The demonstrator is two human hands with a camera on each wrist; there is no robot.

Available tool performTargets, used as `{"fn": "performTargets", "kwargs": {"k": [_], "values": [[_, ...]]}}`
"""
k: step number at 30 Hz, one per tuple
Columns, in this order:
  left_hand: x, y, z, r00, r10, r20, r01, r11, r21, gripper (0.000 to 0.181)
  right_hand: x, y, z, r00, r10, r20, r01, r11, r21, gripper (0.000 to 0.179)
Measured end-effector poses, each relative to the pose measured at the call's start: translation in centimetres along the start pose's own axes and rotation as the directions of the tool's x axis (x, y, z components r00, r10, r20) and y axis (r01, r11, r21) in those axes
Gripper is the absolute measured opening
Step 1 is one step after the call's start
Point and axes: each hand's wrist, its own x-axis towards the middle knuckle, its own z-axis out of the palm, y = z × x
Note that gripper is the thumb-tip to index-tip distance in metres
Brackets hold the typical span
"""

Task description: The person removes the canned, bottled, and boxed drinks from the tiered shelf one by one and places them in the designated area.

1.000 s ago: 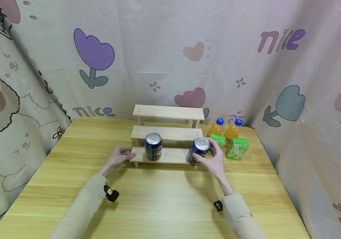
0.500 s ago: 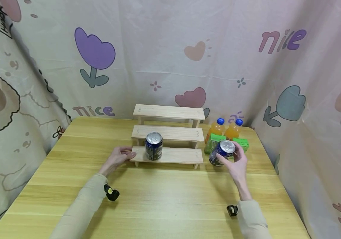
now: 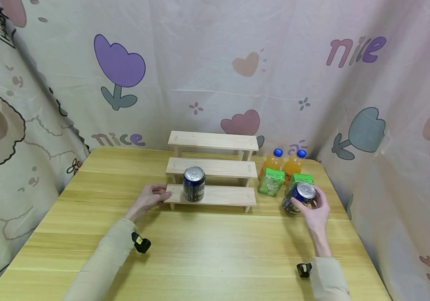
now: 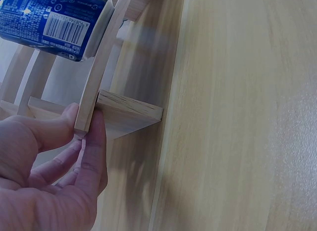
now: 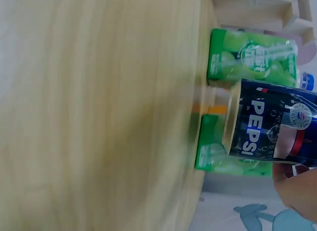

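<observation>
My left hand (image 3: 149, 200) pinches the left end of the lowest step of a three-step wooden shelf (image 3: 234, 195); in the left wrist view the thumb lies on top and the fingers below. A dark blue soda can (image 3: 194, 184) stands upright on that step, left of its middle. With thumb and fingers my right hand (image 3: 316, 211) holds a second can, a Pepsi can (image 5: 267, 123), tilted, in front of the right green juice box (image 3: 300, 179) and partly hiding it. In the right wrist view the can's base is off the table.
Another green juice box (image 3: 271, 182) stands just right of the shelf. Behind the boxes are two orange juice bottles (image 3: 293, 164) with blue caps. A patterned curtain (image 3: 200, 62) hangs along the back and sides of the wooden table (image 3: 200, 259).
My right hand has carried the Pepsi can rightward, from the right end of the lowest step to in front of the right juice box. The left hand has stayed at the shelf.
</observation>
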Motion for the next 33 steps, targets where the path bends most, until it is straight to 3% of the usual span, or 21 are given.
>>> {"fn": "performTargets", "kwargs": {"k": [10, 19, 33], "values": [[-0.1, 0.2, 0.0, 1.000, -0.012, -0.002, 0.012, 1.000, 0.007, 0.057, 0.3, 0.4, -1.5, 0.995, 0.096, -0.008, -0.096, 0.989, -0.110, 0.076], [-0.1, 0.3, 0.1, 1.000, -0.017, -0.012, 0.017, 1.000, 0.007, 0.057, 0.6, 0.6, -1.9, 0.990, 0.140, 0.017, -0.135, 0.977, -0.163, 0.079], [-0.1, 0.2, 0.1, 1.000, -0.013, -0.013, 0.013, 1.000, 0.010, 0.057, 0.6, 0.7, -1.9, 0.993, 0.107, 0.053, -0.098, 0.983, -0.154, 0.077]]}}
